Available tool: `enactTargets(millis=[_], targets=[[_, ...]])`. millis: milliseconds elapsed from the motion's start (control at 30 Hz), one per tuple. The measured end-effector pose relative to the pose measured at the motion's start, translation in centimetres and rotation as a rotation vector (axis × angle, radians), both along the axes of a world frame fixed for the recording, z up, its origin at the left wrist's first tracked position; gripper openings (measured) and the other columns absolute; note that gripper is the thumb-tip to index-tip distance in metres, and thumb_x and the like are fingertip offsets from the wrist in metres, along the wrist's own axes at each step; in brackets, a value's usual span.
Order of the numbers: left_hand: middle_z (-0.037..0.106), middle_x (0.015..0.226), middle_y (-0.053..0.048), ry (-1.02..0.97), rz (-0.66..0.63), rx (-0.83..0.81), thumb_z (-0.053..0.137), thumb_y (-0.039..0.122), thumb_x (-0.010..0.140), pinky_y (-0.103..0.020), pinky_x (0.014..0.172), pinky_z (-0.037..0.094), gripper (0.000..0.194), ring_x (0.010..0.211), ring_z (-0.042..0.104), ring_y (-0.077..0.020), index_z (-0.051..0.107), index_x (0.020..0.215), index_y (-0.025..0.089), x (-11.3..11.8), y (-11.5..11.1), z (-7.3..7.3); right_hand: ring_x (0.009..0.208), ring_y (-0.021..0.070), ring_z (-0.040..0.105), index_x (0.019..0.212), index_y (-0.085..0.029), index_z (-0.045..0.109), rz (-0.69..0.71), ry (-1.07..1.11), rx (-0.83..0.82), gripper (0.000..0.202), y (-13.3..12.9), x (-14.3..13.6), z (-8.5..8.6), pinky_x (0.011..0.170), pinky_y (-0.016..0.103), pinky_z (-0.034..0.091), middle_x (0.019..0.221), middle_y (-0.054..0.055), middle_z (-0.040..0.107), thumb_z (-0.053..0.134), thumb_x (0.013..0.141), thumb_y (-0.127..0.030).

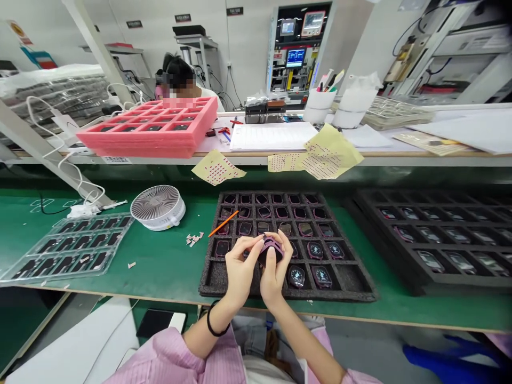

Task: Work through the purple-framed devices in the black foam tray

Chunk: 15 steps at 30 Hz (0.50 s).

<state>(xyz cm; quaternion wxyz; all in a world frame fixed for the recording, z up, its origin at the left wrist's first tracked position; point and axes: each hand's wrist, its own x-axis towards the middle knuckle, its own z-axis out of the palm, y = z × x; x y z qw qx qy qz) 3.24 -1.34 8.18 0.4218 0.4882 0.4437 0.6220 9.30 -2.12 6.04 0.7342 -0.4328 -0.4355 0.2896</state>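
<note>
Over the black foam tray [353, 276], a smartwatch [273, 246] with a purple frame is held up in both hands. My right hand [276, 269] grips its body, the thumb lying across the dark face. At the watch's upper left edge, the thumb and index finger of my left hand [242, 266] pinch together; whether a small part sits between them is hidden. Several more watches lie in the tray's compartments, and some at the lower right, such as this lit watch [296, 277], show glowing dials. An orange stick [223, 223] rests across the tray's left side.
To the left are a white fan [158, 207], small paper scraps [194, 238] and a clear tray of black parts [66, 250]. Another foam tray stack [434, 277] stands at right. The shelf holds pink foam trays [160, 140] and dotted yellow sheets [332, 154]. Someone sits behind it.
</note>
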Motion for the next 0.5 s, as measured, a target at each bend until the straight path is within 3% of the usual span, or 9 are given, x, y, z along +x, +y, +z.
enactTargets(millis=[267, 500], targets=[[0.065, 0.080, -0.003, 0.045, -0.013, 0.053, 0.070, 0.030, 0.077, -0.023, 0.072, 0.047, 0.014, 0.078, 0.058, -0.0124, 0.075, 0.086, 0.021, -0.29, 0.28, -0.17, 0.113, 0.0228, 0.047, 0.128, -0.027, 0.038, -0.111, -0.189, 0.109, 0.035, 0.36, 0.74, -0.63, 0.100, 0.051, 0.036, 0.117, 0.010, 0.049, 0.040, 0.093, -0.027], [0.061, 0.074, -0.001, -0.042, -0.072, 0.076, 0.074, 0.030, 0.072, -0.019, 0.058, 0.043, 0.013, 0.067, 0.053, -0.0088, 0.076, 0.083, 0.022, -0.11, 0.69, -0.47, 0.111, 0.0205, 0.048, 0.128, -0.028, 0.038, -0.051, -0.119, 0.098, 0.034, 0.33, 0.99, -0.56, 0.098, 0.046, 0.038, 0.116, 0.008, 0.051, 0.039, 0.094, -0.025]])
